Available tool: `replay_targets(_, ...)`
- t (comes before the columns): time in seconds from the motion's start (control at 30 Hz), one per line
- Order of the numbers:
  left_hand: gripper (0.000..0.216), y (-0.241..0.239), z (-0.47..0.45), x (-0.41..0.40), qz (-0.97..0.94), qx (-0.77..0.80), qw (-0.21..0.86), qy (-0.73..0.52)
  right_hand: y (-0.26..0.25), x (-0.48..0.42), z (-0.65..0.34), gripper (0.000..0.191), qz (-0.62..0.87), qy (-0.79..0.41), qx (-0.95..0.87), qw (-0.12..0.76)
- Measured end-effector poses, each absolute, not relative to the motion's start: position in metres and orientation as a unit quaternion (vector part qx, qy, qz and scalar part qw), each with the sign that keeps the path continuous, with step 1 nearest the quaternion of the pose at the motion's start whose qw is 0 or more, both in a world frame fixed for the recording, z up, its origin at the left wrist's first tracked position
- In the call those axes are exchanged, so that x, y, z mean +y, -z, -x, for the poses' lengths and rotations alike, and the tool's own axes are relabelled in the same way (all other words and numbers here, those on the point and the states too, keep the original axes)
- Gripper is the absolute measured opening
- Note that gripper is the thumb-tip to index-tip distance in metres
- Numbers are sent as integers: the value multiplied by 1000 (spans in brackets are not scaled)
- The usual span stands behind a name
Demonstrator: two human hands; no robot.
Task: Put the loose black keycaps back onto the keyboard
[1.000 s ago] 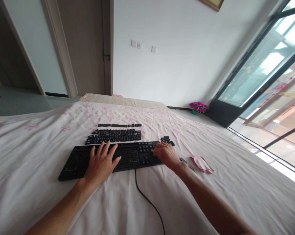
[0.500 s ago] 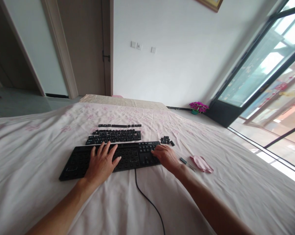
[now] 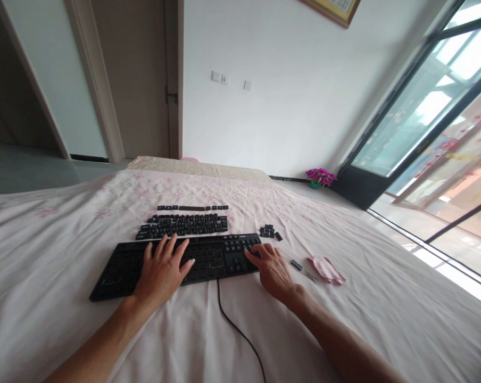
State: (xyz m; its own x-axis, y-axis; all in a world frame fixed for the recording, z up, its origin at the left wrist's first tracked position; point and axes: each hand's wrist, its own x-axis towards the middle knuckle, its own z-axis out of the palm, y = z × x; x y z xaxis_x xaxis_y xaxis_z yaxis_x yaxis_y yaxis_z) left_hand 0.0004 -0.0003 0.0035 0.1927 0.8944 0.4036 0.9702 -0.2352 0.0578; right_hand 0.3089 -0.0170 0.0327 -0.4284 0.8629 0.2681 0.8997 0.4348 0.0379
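Note:
A black keyboard [image 3: 208, 259] with most keycaps off lies on the pale sheet. My left hand [image 3: 163, 271] rests flat on its middle, fingers spread. At the keyboard's right end my right hand [image 3: 269, 265] has its fingers curled down on the number-pad keys [image 3: 240, 247]; what the fingertips pinch, if anything, is hidden. Removed keycaps [image 3: 182, 224] lie in rows just behind the keyboard, with a thin row [image 3: 192, 208] further back. A small heap of keycaps [image 3: 270, 232] sits beyond my right hand.
The keyboard's cable [image 3: 234, 324] runs toward me over the sheet. A small tool [image 3: 298, 265] and a pink cloth [image 3: 326, 269] lie right of my right hand. A pot of purple flowers [image 3: 321, 176] stands on the floor by the glass door [image 3: 420, 111].
My right hand has drawn back a little from the small heap of keycaps to the keyboard's right end. The view has tipped down slightly. My left hand has stayed put.

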Motion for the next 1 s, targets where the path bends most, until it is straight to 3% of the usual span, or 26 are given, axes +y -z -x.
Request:
replay_targets(0.17, 50, -2, 0, 0, 766, -606, 106, 185, -33, -7, -321, 62, 502, 27, -849, 163)
replay_targets(0.3, 50, -1, 0, 2, 766, -607, 108, 183, -36, 31, -351, 39, 566, 18, -788, 242)
replay_targets(0.53, 51, -1, -1, 2, 767, -607, 120, 170, -55, 106, -390, 28, 725, 58, -679, 102)
replay_targets(1.0, 50, 5, 1, 5, 768, -603, 119, 181, -47, 158, -391, 15, 736, 36, -675, 14)
